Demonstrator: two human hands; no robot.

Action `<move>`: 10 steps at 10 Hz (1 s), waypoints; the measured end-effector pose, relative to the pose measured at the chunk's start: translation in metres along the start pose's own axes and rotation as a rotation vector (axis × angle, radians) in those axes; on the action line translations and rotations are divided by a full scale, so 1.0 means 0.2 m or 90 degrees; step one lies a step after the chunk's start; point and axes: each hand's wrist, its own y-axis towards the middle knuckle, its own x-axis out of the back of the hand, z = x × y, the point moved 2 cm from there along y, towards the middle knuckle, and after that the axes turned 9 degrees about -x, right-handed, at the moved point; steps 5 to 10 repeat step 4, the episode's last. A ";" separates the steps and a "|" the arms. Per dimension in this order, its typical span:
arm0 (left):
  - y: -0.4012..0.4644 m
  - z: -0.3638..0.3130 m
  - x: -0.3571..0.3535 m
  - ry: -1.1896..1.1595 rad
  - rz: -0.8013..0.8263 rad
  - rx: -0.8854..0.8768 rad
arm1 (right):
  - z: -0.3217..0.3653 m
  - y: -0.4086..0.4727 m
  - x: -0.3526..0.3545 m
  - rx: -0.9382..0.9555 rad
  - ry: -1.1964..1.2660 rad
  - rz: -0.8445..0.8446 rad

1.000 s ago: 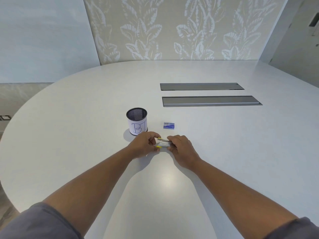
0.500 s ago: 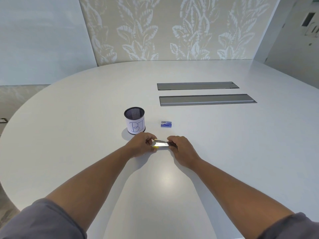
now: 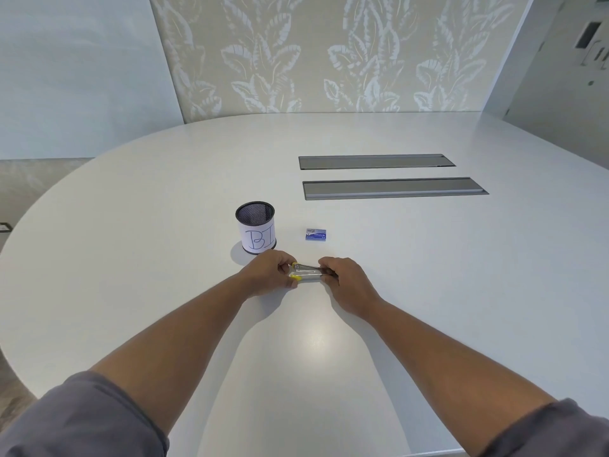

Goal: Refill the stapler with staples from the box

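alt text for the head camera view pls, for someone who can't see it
Two bare hands, left hand and right hand, hold a small yellow-and-metal stapler at its ends over a white table. Beyond it stand a mesh pen cup and a small blue staple box.

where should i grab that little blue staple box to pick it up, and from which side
Pinch the staple box across its two long sides, coming straight down from above. It lies flat on the table, low and small, with open surface all around, so the top is the free approach. The right hand is nearer, but both it and the left hand are on the stapler.
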 end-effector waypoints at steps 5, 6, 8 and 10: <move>-0.02 0.00 -0.03 0.017 -0.098 -0.027 | 0.01 -0.02 0.00 -0.019 0.010 -0.040; -0.02 0.00 -0.03 0.017 -0.098 -0.027 | 0.01 -0.02 0.00 -0.019 0.010 -0.040; -0.02 0.00 -0.03 0.017 -0.098 -0.027 | 0.01 -0.02 0.00 -0.019 0.010 -0.040; -0.02 0.00 -0.03 0.017 -0.098 -0.027 | 0.01 -0.02 0.00 -0.019 0.010 -0.040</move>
